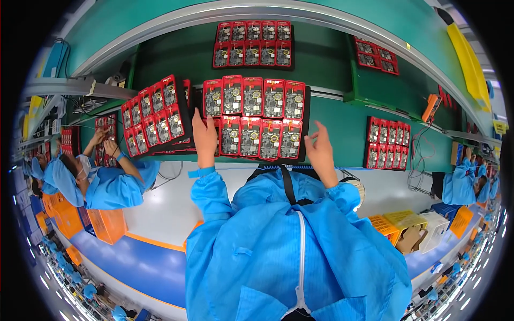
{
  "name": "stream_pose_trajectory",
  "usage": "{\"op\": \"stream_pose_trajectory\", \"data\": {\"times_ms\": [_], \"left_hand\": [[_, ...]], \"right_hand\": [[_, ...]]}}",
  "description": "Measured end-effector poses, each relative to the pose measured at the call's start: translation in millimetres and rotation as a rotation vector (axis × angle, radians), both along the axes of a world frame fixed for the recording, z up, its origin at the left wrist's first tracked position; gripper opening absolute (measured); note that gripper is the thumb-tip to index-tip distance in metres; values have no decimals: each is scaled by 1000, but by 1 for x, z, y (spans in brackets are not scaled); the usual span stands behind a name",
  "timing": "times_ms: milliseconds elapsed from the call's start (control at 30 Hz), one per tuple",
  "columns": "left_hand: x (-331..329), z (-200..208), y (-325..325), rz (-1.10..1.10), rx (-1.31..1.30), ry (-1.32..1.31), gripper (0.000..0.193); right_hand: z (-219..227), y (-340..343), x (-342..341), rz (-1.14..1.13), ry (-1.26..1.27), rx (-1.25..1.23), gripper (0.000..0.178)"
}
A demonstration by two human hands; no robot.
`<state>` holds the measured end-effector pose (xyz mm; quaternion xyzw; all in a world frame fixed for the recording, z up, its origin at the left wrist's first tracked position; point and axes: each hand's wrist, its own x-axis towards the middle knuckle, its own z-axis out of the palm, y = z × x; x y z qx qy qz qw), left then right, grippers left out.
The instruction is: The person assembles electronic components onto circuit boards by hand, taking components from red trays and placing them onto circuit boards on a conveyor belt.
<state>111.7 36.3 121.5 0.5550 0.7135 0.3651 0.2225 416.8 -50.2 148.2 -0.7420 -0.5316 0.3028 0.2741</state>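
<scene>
A black tray [306,115] of red-framed circuit boards [250,134], set in two rows, lies in front of me at the near edge of the green bench. My left hand [205,138] grips the tray's left side, its fingers pointing away from me and covering part of the nearest board. Beside the tray's right edge is my right hand [320,152], fingers apart and holding nothing. To the left, another tray of red-framed boards [152,115] sits at an angle, apparently on top of more trays.
Farther back stands a similar board tray [252,45]; another tray [388,143] is at the right. An orange handheld device [431,107] with cables hangs at the right. A co-worker in blue [115,184] handles boards at the left. Crates [385,227] stand on the floor behind me.
</scene>
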Motion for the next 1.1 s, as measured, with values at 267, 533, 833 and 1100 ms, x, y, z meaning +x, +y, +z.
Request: {"op": "stream_pose_trajectory", "data": {"times_ms": [267, 533, 833, 1100], "left_hand": [[-18, -8, -12, 139, -165, -101, 44], [-39, 0, -7, 97, -187, -381, 34], [-35, -4, -35, -51, -302, -405, 34], [149, -27, -95, -273, -367, -561, 24]], "right_hand": [[-68, 5, 11, -60, 231, 54, 29], [-92, 12, 13, -142, 633, 123, 23], [-69, -12, 30, -260, 531, 99, 20], [-51, -119, 204, -389, 318, 29, 32]]}}
